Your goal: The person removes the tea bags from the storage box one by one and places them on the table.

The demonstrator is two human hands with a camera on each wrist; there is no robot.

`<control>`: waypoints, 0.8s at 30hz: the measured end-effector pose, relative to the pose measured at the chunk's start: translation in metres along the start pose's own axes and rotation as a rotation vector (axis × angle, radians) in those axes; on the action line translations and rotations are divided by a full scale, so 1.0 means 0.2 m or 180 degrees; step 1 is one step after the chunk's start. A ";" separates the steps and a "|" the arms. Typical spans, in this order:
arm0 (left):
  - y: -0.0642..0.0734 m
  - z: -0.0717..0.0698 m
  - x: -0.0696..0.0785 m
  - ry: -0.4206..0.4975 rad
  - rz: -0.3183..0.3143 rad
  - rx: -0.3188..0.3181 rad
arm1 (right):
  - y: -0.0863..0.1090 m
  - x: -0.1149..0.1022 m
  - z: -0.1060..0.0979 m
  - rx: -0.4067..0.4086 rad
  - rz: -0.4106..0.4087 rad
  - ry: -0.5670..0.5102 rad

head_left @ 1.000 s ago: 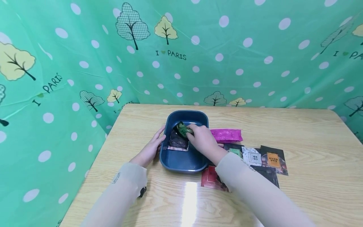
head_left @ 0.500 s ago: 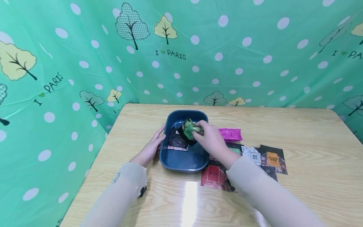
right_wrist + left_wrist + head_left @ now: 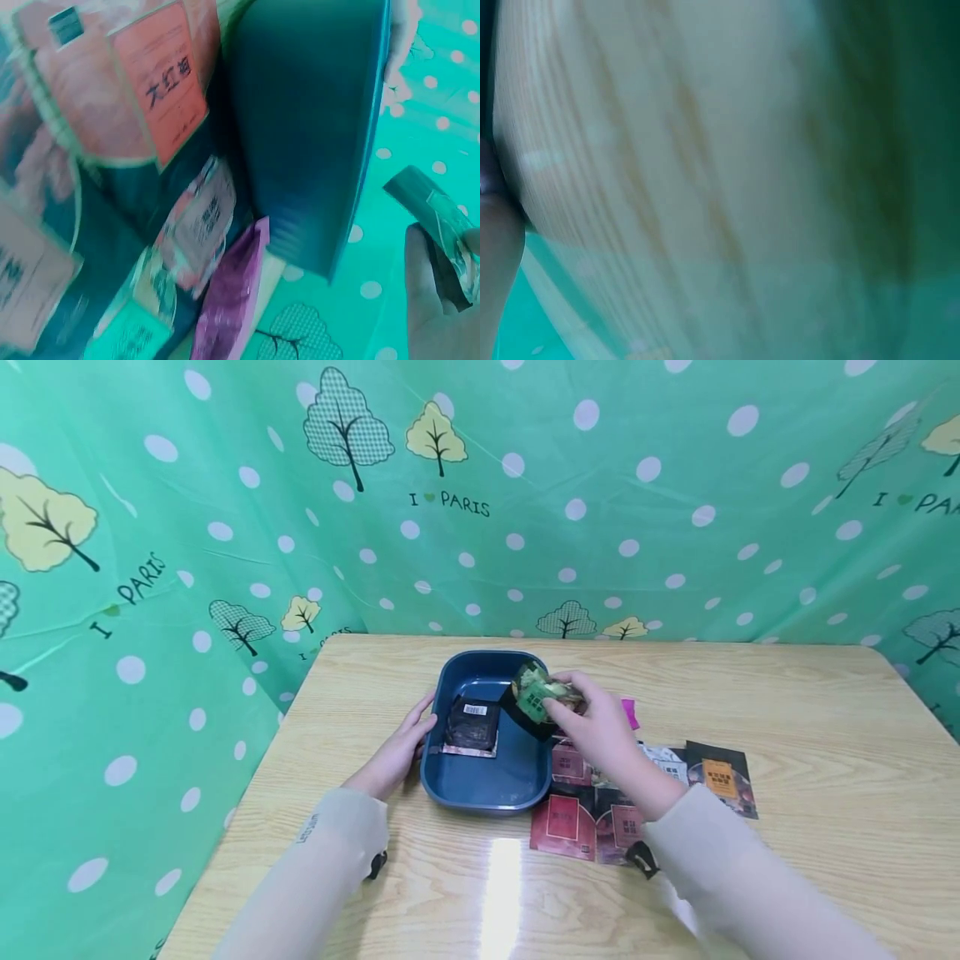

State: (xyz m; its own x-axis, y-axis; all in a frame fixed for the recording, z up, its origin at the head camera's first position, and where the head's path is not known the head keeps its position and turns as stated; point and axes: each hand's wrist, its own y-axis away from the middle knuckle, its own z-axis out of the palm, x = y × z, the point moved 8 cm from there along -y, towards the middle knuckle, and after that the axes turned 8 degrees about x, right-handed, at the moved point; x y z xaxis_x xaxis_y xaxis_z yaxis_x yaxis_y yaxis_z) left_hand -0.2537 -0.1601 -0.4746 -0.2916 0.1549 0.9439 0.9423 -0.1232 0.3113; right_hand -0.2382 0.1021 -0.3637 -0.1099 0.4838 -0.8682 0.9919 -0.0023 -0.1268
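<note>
My right hand (image 3: 596,718) pinches a black sachet with a green label (image 3: 536,700), tilted above the right rim of a blue bin (image 3: 450,787). In the right wrist view the sachet (image 3: 429,201) sticks out from between thumb and fingers. Inside the bin, toward its left side, lies a dark packet (image 3: 471,731) with a small white barcode label. My left hand (image 3: 403,743) rests against the bin's left outer wall with fingers extended; the left wrist view catches only an edge of that hand (image 3: 499,225) beside blurred wood grain.
Right of the bin lie several flat sachets: a red one (image 3: 562,828), a dark one with a red label (image 3: 622,828), and one with an orange label (image 3: 718,781). A shiny pink packet (image 3: 630,713) is partly behind my right hand. A green dotted cloth (image 3: 480,577) hangs behind the table.
My right hand has moved up and rightward with the green-labelled sachet, from inside the bin to its right rim. The barcode packet is now uncovered. The left hand stays put.
</note>
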 end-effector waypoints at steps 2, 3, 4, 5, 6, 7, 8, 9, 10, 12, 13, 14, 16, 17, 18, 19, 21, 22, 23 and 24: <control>0.00 0.00 0.00 0.0002 0.0018 0.0001 | 0.01 0.00 -0.03 -0.0013 -0.0028 -0.0007; 0.00 0.00 0.01 -0.0008 0.0025 -0.0005 | 0.01 0.01 -0.05 -0.0033 -0.0043 -0.0008; 0.00 0.00 0.01 -0.0009 0.0024 -0.0001 | 0.02 0.01 -0.06 -0.0048 -0.0066 0.0013; 0.00 0.00 0.01 -0.0015 0.0017 -0.0004 | 0.02 0.01 -0.08 -0.0060 -0.0082 0.0029; 0.00 0.00 0.01 -0.0016 0.0000 0.0003 | 0.03 0.02 -0.09 -0.0072 -0.0087 0.0036; 0.00 0.00 0.01 -0.0033 0.0007 -0.0007 | 0.04 0.02 -0.11 -0.0077 -0.0091 0.0031; 0.00 0.01 0.01 -0.0022 0.0005 -0.0011 | 0.04 0.02 -0.12 -0.0074 -0.0098 0.0031; 0.00 0.01 0.01 -0.0014 0.0010 -0.0023 | 0.05 0.03 -0.14 -0.0072 -0.0088 0.0025; 0.00 0.01 0.01 0.0000 0.0010 -0.0023 | 0.06 0.03 -0.16 -0.0055 -0.0083 0.0024; 0.00 0.01 0.01 0.0019 0.0010 -0.0023 | 0.07 0.05 -0.19 -0.0027 -0.0039 0.0023; 0.00 0.01 0.01 0.0021 0.0019 -0.0026 | 0.07 0.05 -0.21 -0.0008 -0.0014 0.0027; 0.00 0.01 0.01 0.0037 0.0013 -0.0018 | 0.08 0.06 -0.22 0.0006 0.0018 0.0038; 0.00 0.01 0.00 0.0022 0.0005 -0.0007 | 0.08 0.09 -0.26 0.0038 0.0075 0.0054; 0.00 0.01 0.00 0.0016 -0.0001 -0.0006 | 0.08 0.10 -0.27 0.0048 0.0110 0.0048; 0.00 0.01 0.00 0.0008 -0.0006 -0.0003 | 0.09 0.12 -0.28 0.0062 0.0143 0.0033; -0.01 0.01 0.00 0.0012 -0.0008 -0.0001 | 0.09 0.13 -0.30 0.0075 0.0153 0.0006; -0.01 0.01 0.00 0.0016 -0.0026 0.0009 | 0.10 0.16 -0.33 0.0111 0.0161 -0.0024; -0.01 0.00 0.00 0.0010 -0.0043 0.0026 | 0.11 0.17 -0.35 0.0130 0.0154 -0.0037; -0.01 0.00 0.00 -0.0006 -0.0039 0.0028 | 0.12 0.18 -0.36 0.0150 0.0135 -0.0026; -0.01 0.00 0.00 0.0002 -0.0045 0.0034 | 0.12 0.19 -0.38 0.0172 0.0112 0.0005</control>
State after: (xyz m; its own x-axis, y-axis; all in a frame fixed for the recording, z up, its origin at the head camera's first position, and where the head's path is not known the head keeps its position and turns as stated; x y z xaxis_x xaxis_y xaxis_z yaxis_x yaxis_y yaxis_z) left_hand -0.2548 -0.1598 -0.4752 -0.3050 0.1559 0.9395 0.9397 -0.1106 0.3235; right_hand -0.2131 0.1862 -0.3634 -0.0748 0.4841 -0.8718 0.9903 -0.0667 -0.1220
